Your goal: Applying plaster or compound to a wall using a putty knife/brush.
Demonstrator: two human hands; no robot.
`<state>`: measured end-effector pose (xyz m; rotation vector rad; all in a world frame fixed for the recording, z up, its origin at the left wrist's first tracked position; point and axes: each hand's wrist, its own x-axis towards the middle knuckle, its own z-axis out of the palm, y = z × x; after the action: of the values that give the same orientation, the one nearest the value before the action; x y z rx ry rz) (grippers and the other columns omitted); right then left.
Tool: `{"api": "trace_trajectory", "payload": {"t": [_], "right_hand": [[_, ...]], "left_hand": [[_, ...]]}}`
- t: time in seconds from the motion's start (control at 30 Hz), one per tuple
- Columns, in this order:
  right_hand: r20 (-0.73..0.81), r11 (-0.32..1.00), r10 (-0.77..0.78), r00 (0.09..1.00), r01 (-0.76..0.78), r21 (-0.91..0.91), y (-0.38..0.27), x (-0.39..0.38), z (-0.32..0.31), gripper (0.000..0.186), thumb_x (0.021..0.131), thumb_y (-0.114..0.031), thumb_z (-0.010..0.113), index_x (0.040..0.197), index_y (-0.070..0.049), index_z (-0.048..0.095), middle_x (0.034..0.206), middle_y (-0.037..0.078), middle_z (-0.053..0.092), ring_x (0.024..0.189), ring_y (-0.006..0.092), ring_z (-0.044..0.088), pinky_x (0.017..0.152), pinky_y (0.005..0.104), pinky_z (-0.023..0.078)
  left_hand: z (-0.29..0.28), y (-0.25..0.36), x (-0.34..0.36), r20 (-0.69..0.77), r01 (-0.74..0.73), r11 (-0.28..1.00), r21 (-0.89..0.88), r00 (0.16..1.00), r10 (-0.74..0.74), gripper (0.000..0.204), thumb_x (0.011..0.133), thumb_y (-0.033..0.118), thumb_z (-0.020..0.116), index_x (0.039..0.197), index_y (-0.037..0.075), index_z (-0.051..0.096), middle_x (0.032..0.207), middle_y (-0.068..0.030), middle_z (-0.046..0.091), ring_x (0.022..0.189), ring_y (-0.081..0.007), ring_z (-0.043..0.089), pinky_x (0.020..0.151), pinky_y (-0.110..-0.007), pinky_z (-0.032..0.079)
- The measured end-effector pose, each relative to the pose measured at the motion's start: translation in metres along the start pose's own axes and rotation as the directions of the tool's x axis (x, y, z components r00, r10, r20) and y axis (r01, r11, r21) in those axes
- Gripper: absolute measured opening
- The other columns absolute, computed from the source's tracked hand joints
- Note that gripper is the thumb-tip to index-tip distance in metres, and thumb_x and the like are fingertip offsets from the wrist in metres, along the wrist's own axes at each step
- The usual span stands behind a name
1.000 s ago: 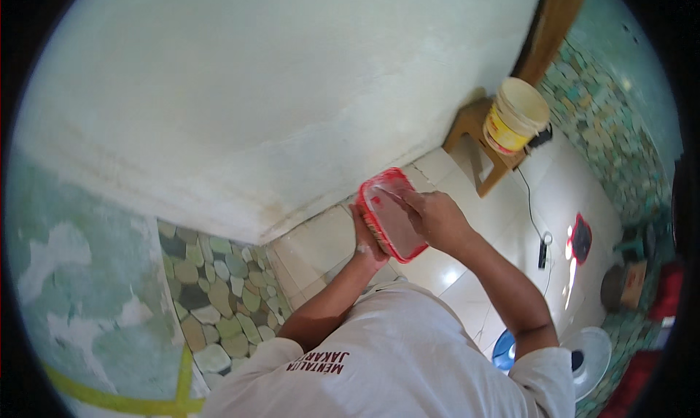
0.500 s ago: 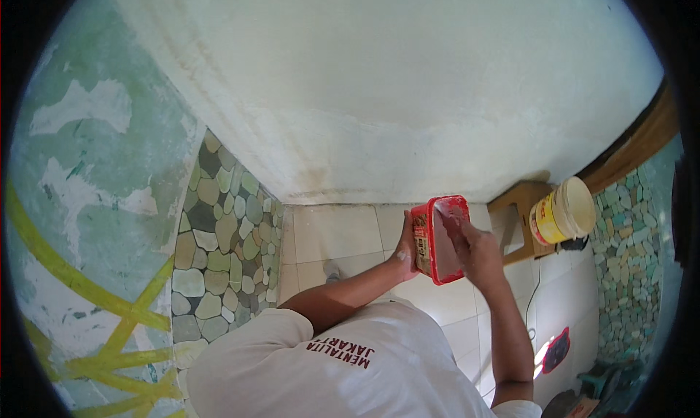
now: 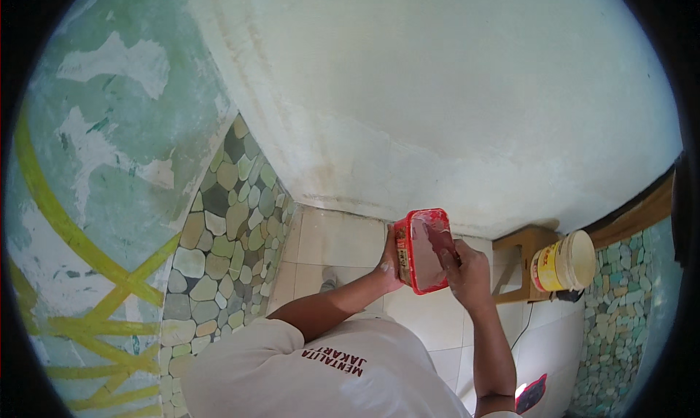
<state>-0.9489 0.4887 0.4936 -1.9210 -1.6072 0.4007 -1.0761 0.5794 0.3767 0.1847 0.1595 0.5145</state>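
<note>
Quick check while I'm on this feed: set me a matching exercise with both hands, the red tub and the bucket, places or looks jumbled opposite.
Column one
1. left hand
2. right hand
3. red tub
4. bucket

Column two
A. pale, with a yellow label, at the brown stool
B. at the open top, by the right edge
C. contains a pinkish-brown substance
D. gripping the container's left side

Right pairs: 1-D, 2-B, 3-C, 4-A
</note>
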Motion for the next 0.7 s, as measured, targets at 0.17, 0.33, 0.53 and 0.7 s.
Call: {"api": "trace_trajectory", "payload": {"t": [0.17, 0.33, 0.53, 0.7], "right_hand": [[-0.072, 0.99, -0.141, 0.987, 0.142, 0.005, -0.022, 0.027, 0.035, 0.01, 0.082, -0.01, 0.06, 0.081, -0.003, 0.054, 0.068, 0.016, 0.059, 0.062, 0.0368, 0.058, 0.055, 0.0453, 0.045], [-0.068, 0.977, -0.206, 0.976, 0.209, 0.044, -0.064, 0.052, 0.057, 0.008, 0.082, -0.009, 0.06, 0.087, -0.004, 0.058, 0.068, 0.016, 0.059, 0.062, 0.0351, 0.058, 0.054, 0.0449, 0.046], [0.113, 0.948, -0.291, 0.95, 0.302, -0.101, -0.112, 0.086, 0.109, 0.008, 0.082, -0.003, 0.057, 0.089, 0.0, 0.056, 0.078, 0.018, 0.063, 0.068, 0.0374, 0.06, 0.057, 0.0435, 0.046], [0.229, 0.949, -0.315, 0.921, 0.296, 0.112, -0.165, 0.117, 0.161, 0.013, 0.083, -0.004, 0.056, 0.095, 0.001, 0.056, 0.08, 0.021, 0.063, 0.071, 0.0389, 0.061, 0.06, 0.0436, 0.047]], "left_hand": [[-0.008, 0.035, -0.026, -0.035, -0.129, 0.992, 0.001, 0.991, 0.129, 0.089, 0.077, 0.082, 0.03, 0.139, 0.018, 0.038, 0.138, -0.0083, 0.045, 0.126, -0.0291, 0.043, 0.105, -0.051, 0.035], [-0.019, 0.081, -0.051, -0.038, -0.253, 0.967, 0.017, 0.967, 0.254, 0.089, 0.079, 0.081, 0.027, 0.138, 0.016, 0.038, 0.134, -0.0093, 0.047, 0.123, -0.0279, 0.046, 0.103, -0.048, 0.038], [-0.026, 0.139, -0.073, -0.13, -0.282, 0.947, 0.152, 0.944, 0.302, 0.09, 0.08, 0.08, 0.022, 0.138, 0.013, 0.037, 0.133, -0.0117, 0.048, 0.122, -0.0285, 0.048, 0.104, -0.047, 0.038], [-0.053, 0.197, -0.104, -0.177, -0.321, 0.935, 0.152, 0.922, 0.345, 0.089, 0.081, 0.079, 0.019, 0.139, 0.013, 0.036, 0.134, -0.0121, 0.047, 0.122, -0.0295, 0.046, 0.105, -0.047, 0.036]]}}
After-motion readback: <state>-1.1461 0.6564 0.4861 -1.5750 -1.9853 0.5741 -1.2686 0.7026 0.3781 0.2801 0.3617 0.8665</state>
